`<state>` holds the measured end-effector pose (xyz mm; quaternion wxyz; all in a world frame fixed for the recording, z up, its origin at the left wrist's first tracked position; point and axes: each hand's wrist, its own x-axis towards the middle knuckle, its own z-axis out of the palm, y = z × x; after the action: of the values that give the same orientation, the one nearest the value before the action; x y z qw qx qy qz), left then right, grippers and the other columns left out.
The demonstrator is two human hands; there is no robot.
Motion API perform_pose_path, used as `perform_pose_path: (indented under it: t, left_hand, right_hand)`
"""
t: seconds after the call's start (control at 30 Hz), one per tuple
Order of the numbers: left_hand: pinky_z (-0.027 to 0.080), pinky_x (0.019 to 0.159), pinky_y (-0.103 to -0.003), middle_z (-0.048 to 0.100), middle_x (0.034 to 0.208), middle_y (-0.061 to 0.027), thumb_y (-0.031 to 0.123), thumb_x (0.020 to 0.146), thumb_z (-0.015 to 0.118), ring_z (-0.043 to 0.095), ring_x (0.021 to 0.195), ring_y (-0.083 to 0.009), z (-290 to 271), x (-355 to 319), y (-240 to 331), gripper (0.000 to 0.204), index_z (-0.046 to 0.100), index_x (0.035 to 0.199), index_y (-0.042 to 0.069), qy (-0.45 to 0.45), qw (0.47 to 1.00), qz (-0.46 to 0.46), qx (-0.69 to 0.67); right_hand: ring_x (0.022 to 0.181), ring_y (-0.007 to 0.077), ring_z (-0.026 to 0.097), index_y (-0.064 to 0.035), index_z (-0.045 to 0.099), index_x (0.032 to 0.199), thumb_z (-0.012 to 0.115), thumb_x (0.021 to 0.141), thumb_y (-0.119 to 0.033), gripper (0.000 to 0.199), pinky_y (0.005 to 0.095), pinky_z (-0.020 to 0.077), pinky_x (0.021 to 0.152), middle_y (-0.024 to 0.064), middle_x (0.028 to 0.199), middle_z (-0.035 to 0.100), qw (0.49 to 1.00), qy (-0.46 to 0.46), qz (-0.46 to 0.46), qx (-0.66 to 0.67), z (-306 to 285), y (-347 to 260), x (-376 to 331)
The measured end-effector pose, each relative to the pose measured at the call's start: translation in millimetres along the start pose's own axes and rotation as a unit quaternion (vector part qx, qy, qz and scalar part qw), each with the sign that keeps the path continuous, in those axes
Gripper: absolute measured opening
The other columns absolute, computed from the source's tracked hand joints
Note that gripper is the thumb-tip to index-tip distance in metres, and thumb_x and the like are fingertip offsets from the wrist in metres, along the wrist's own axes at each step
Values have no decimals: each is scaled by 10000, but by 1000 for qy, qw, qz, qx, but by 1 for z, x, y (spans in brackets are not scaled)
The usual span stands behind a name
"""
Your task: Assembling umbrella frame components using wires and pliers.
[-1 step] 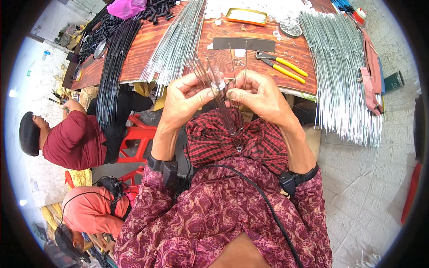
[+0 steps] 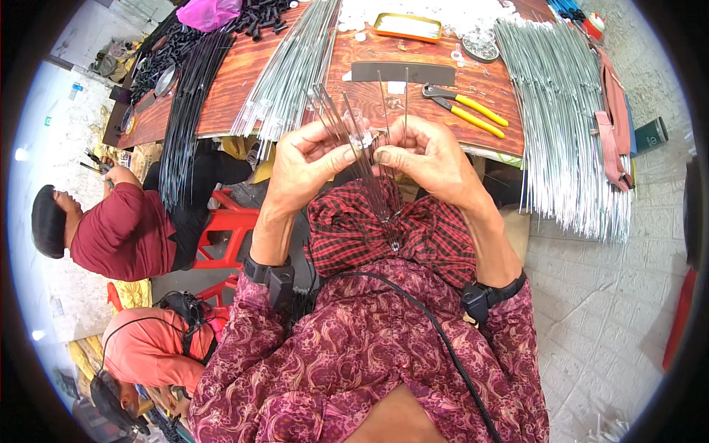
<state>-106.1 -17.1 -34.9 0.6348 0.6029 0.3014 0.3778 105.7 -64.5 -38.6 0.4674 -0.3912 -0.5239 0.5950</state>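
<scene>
Dark rods (image 2: 369,170): fanned between both hands, just off the near edge of the tabletop (image 2: 221,96), converging downward over the checked cloth (image 2: 336,240).
Left hand (image 2: 314,159): grasping rods between thumb and fingers, close to a clear plastic piece (image 2: 361,140).
Right hand (image 2: 425,159): pinching slim rods between thumb and fingertips.
Yellow-handled pliers (image 2: 480,110): lying near the tabletop's near edge.
Silver rods (image 2: 557,125): hanging over that edge at the right corner.

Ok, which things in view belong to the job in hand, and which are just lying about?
Job: thin dark rods, held by left hand and right hand; small clear piece.
Seemingly just lying about: magenta plastic bag; dark green cup.
</scene>
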Motion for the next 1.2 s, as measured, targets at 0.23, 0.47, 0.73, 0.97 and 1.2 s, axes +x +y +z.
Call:
perform_pose_path:
  t: [0.23,0.47,0.73,0.97,1.2]
  left_hand:
    - [507,925,-305,651,1128,-117,-14,826,704,628,1019,-165,-1,-1,-4,402,578,1205,-63,-10,999,15,-42]
    - [506,920,-312,659,1102,-132,-10,811,677,637,1013,-177,4,0,0,375,584,1170,-71,31,999,9,18]
    - [504,917,-295,660,1098,-98,-24,821,654,629,1017,-155,7,2,0,353,592,1167,-55,31,998,31,39]
    - [516,887,-284,662,1106,-100,-34,831,645,636,1008,-154,2,-3,-3,351,601,1178,-52,45,998,12,36]
    - [520,860,-269,665,1107,-106,-21,842,661,641,996,-155,3,1,-2,362,598,1196,-53,65,997,-7,28]
  right_hand:
    - [774,104,628,17,584,932,664,890,-101,149,244,509,674,63,844,657,1000,12,-5,9,3,7,0]
    - [740,61,601,35,625,906,684,848,-69,132,215,487,626,46,829,660,1000,26,-9,2,6,5,1]
    - [745,58,596,29,651,872,696,820,-55,109,224,498,631,32,833,658,997,37,5,-65,8,-1,2]
    - [694,49,573,31,642,826,715,797,-62,122,221,468,590,24,767,647,997,46,-28,-61,14,1,2]
    - [681,54,570,25,644,812,722,787,-69,126,233,465,586,27,748,647,993,40,-6,-111,6,-2,8]
